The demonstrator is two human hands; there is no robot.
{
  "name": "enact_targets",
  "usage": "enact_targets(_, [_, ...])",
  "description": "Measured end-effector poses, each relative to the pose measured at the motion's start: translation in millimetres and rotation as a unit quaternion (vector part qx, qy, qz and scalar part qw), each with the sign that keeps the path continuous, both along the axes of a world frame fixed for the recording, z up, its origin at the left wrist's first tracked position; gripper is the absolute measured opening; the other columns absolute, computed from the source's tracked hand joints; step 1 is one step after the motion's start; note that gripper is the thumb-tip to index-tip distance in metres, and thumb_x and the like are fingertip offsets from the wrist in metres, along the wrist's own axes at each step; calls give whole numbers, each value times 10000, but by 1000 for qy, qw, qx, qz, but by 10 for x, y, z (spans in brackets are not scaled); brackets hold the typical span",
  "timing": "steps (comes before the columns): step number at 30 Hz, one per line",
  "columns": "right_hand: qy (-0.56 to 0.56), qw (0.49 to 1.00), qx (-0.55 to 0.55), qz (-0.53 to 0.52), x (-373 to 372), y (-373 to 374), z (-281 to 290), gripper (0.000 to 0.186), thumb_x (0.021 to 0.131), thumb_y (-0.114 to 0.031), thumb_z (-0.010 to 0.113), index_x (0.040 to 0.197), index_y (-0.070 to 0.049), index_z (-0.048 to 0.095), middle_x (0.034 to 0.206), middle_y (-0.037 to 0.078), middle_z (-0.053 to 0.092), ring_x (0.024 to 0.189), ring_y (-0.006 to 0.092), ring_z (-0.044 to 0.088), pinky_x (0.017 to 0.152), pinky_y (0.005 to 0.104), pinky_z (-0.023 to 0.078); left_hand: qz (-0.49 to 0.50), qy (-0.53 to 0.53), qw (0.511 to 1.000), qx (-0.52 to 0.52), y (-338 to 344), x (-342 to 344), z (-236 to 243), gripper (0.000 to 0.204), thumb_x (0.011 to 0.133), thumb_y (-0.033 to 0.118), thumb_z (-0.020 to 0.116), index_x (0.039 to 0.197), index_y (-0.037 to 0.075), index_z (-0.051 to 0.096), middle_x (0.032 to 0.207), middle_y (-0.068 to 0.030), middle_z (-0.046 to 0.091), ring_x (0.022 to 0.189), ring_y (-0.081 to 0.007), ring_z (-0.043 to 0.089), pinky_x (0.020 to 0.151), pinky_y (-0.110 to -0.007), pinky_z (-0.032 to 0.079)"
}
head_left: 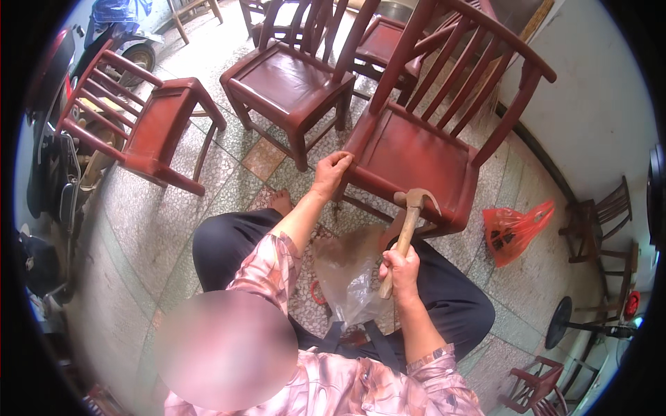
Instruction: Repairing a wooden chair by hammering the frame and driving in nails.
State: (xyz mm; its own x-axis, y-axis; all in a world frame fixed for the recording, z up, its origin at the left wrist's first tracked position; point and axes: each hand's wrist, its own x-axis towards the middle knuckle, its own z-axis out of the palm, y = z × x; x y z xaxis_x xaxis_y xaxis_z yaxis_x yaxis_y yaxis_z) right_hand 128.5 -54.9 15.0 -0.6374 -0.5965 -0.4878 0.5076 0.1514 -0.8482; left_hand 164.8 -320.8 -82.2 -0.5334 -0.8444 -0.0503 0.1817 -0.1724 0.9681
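A red-brown wooden chair (416, 158) with a slatted back stands right in front of me, its seat edge towards me. My left hand (331, 173) is closed at the front left corner of its seat, fingertips pressed on the wood; whether anything small is pinched there is hidden. In my right hand (401, 269) is a claw hammer (408, 232), gripped low on its wooden handle. The hammer's metal head is up, close to the seat's front edge. Between my legs lies a clear plastic bag (349, 288) with something brownish at its upper part.
More wooden chairs stand at the left (159, 128) and beyond (284, 80). A red plastic bag (513, 232) with dark contents sits on the speckled floor to the right. A parked scooter (125, 41) is at the far left, a dark round-based stand (559, 322) at the lower right.
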Motion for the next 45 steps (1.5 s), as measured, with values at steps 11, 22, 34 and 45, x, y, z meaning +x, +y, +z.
enact_targets(11, [147, 986, 15, 75, 127, 158, -128, 134, 765, -8, 565, 845, -22, 458, 611, 51, 507, 388, 131, 490, 366, 268, 411, 43, -12, 996, -81, -61, 226, -36, 171, 879, 154, 663, 974, 13, 683, 913, -20, 665, 876, -99, 598, 807, -234, 466])
enact_targets(22, [213, 969, 75, 96, 36, 45, -351, 129, 751, -63, 606, 817, -23, 503, 578, 63, 540, 420, 141, 544, 404, 296, 448, 46, -72, 967, -239, -147, 421, 347, 123, 878, 95, 648, 957, 6, 676, 979, -74, 676, 917, -136, 618, 811, -264, 486])
enact_targets(34, [195, 973, 71, 98, 78, 13, -340, 147, 755, -71, 614, 830, -10, 503, 578, 67, 542, 427, 148, 549, 409, 297, 445, 24, -140, 903, -404, -96, 331, 393, 98, 822, 101, 663, 897, 38, 670, 930, -75, 661, 868, -250, 625, 713, -331, 517])
enact_targets(45, [221, 971, 59, 69, 19, 68, -341, 128, 762, -50, 586, 835, -10, 488, 588, 58, 529, 403, 130, 516, 391, 284, 429, -47, -183, 862, -471, -186, 283, 475, 98, 810, 69, 661, 892, 19, 638, 974, -103, 617, 852, -282, 617, 737, -352, 513])
